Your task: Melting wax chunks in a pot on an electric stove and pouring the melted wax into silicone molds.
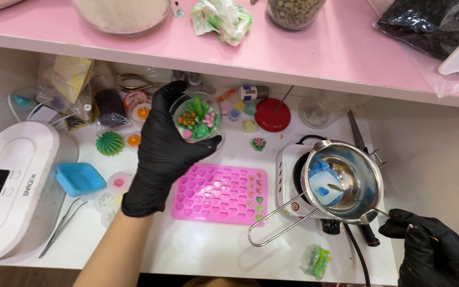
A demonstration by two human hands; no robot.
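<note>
Head view: black-gloved left hand (160,151) fingers (205,144) curl around a clear round container of green and pink succulent shapes (197,118), above the pink heart mould (220,192). Right hand (431,252) pinches a thin stick (357,199) reaching into the steel melting pot (343,180) on the white worktop (213,250).

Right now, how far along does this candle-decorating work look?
Done: the glass jar in the left hand is topped with green and pink succulent shapes. In hand: the right hand holds a thin stick in the metal melting pot, where blue hearts sit unmelted. Left: most cavities of the pink heart mould look unfilled.
</note>
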